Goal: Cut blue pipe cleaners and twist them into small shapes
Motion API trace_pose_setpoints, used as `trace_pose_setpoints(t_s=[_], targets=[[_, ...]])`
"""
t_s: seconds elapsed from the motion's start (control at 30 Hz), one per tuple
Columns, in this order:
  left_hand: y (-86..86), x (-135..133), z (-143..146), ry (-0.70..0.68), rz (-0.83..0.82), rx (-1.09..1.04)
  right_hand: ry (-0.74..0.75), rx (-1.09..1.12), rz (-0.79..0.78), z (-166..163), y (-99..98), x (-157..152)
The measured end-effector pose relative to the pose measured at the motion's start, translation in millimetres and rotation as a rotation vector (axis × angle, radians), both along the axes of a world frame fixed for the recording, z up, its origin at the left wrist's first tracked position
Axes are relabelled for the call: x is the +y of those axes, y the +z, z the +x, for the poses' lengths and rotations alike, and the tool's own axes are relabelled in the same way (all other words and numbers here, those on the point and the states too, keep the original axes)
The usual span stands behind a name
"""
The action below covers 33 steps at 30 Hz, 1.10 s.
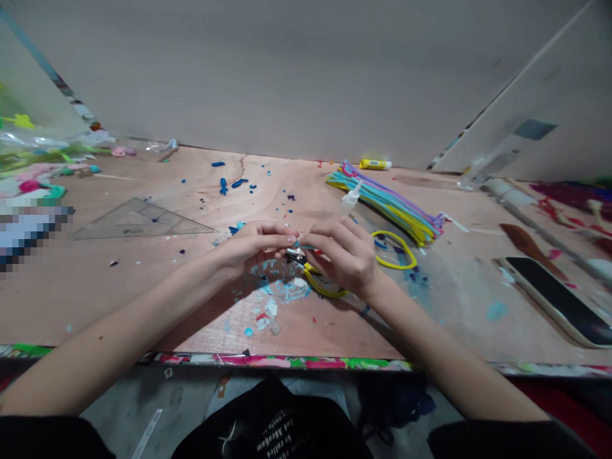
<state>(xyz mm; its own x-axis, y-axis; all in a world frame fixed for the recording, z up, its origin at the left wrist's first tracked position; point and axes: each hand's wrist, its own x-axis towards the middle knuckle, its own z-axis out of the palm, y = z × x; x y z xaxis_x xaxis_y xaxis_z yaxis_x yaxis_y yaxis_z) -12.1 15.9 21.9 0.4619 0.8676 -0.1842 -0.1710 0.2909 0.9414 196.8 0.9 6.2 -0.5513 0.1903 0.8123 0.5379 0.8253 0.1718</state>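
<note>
My left hand (253, 247) and my right hand (342, 252) meet over the wooden tabletop (143, 299), their fingertips pinching a thin light blue strand (300, 245), probably a bit of pipe cleaner. Its exact shape is mostly hidden by my fingers. Beneath my right hand lie yellow-handled pliers (306, 271) with black jaws, partly covered. To the right of that hand rests a loop of yellow pipe cleaner (394, 250). Light blue and white scraps (282, 288) are scattered below my hands.
A bundle of multicoloured pipe cleaners (387, 207) lies beyond my right hand, near a small plastic squeeze bottle (350, 199) and a yellow glue stick (375, 164). A clear set square (141, 220) lies left. A phone (557, 299) lies right. Dark blue bits (224, 185) dot the wood.
</note>
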Motion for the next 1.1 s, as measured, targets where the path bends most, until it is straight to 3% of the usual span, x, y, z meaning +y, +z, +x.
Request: trace_pose_setpoints(t_s=[0.13, 0.3, 0.53, 0.7, 0.87, 0.93, 1.0, 1.1], targets=[[0.5, -7.0, 4.0, 0.108, 0.072, -0.057, -0.028, 0.196, -0.152, -11.8, 0.6, -7.1], [-3.7, -9.2, 5.2, 0.178, 0.299, -0.033, -0.044, 0.448, -0.413, -25.5, 4.4, -16.1], [2.1, -9.7, 4.1, 0.296, 0.734, 0.196, 0.001, 0.721, -0.978, -33.6, 10.4, -20.8], [3.9, -6.4, -1.6, 0.263, 1.05, 0.319, 0.171, 0.844, -1.394, -30.5, 10.7, -16.9], [9.2, -4.9, -7.8, 0.134, 1.306, 0.406, 0.229, 0.867, -1.795, -23.5, 8.5, -11.3], [12.5, -6.2, -8.4, 0.094, 1.281, 0.439, 0.26, 0.828, -1.874, -20.8, 6.3, -8.5], [14.9, -7.0, -8.1, 0.093, 1.148, 0.466, 0.293, 0.795, -1.87, -19.0, 3.8, -6.0], [15.6, -4.6, -8.4, 0.121, 0.864, 0.467, 0.265, 0.749, -1.699, -16.9, 2.0, -3.3]])
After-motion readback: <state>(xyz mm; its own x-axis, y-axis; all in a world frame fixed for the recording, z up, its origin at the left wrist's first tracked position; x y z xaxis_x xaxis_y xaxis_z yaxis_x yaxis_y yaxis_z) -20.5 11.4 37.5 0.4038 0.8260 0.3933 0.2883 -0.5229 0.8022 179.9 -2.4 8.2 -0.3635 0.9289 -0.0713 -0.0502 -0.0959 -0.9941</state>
